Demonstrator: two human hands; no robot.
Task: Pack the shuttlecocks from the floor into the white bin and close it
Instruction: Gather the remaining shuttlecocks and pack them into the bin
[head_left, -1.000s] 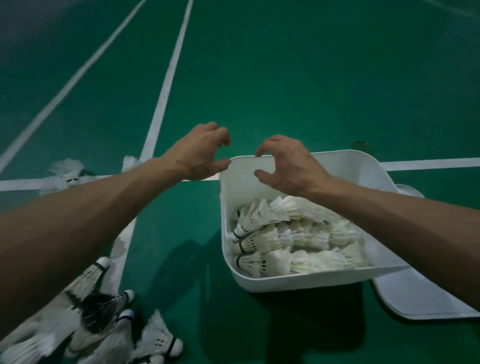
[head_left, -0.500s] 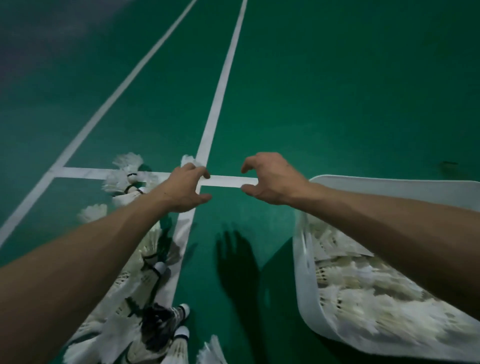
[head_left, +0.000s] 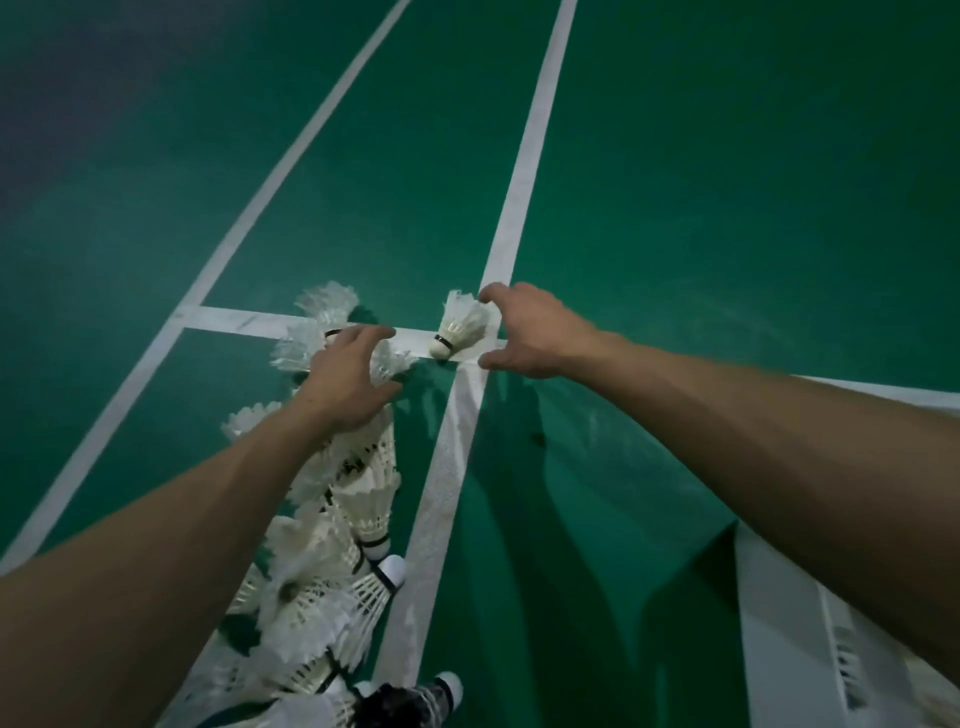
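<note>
Several white feather shuttlecocks (head_left: 332, 525) lie in a heap on the green floor at the lower left. One single shuttlecock (head_left: 460, 330) lies apart on the white line crossing. My right hand (head_left: 530, 332) hovers just right of it, thumb and fingers spread around it, holding nothing. My left hand (head_left: 353, 379) reaches over the top of the heap with fingers curved, holding nothing that I can see. The white bin (head_left: 789, 639) shows only as a rim and wall at the lower right, partly hidden by my right forearm.
White court lines (head_left: 524, 171) run away across the green floor, which stretches out beyond my hands. A dark shuttlecock (head_left: 410, 701) lies at the bottom edge of the heap.
Both hands have moved away from the bin and leftward to the shuttlecocks on the floor. The bin has slid to the lower right corner of the view.
</note>
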